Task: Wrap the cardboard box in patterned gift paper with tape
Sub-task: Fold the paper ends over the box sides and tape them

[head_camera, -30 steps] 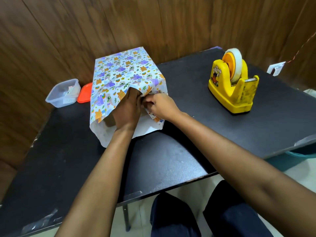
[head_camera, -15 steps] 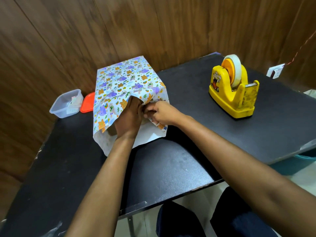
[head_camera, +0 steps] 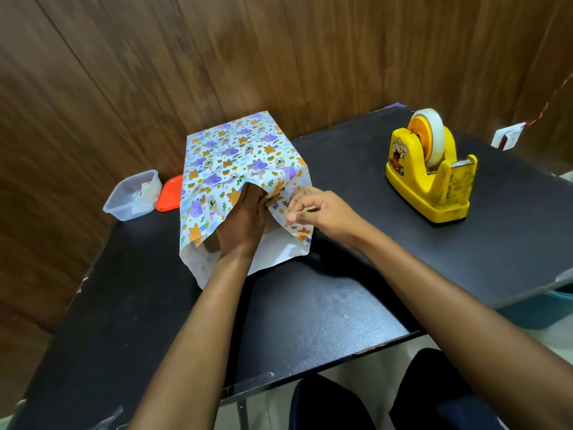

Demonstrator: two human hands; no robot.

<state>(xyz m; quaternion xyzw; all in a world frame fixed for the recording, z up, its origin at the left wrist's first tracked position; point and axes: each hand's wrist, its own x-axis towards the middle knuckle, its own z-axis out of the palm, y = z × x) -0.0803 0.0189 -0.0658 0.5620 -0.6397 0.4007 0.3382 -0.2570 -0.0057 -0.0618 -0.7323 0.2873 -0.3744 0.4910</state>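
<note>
Here, your left hand point(head_camera: 245, 218) lies flat with fingers straight, pressed into the open near end of the parcel. Its fingertips are hidden under the top flap of the paper point(head_camera: 242, 153). Your right hand point(head_camera: 322, 212) pinches the right side flap of the paper between thumb and curled fingers, just beside the left hand.

The box sits inside the paper at the rear left of the table point(head_camera: 310, 321), near the wall. The paper covers it, so its faces cannot be made out. The bottom flap lies on the table, white side up.

The dispenser point(head_camera: 431, 181) stands well apart to the right and carries the tape point(head_camera: 432, 135).

A clear tub point(head_camera: 133, 195) sits left of the paper. A red lid point(head_camera: 170, 193) lies between them, partly hidden behind the paper. A teal object point(head_camera: 552, 308) under the table's right edge is cut off.
</note>
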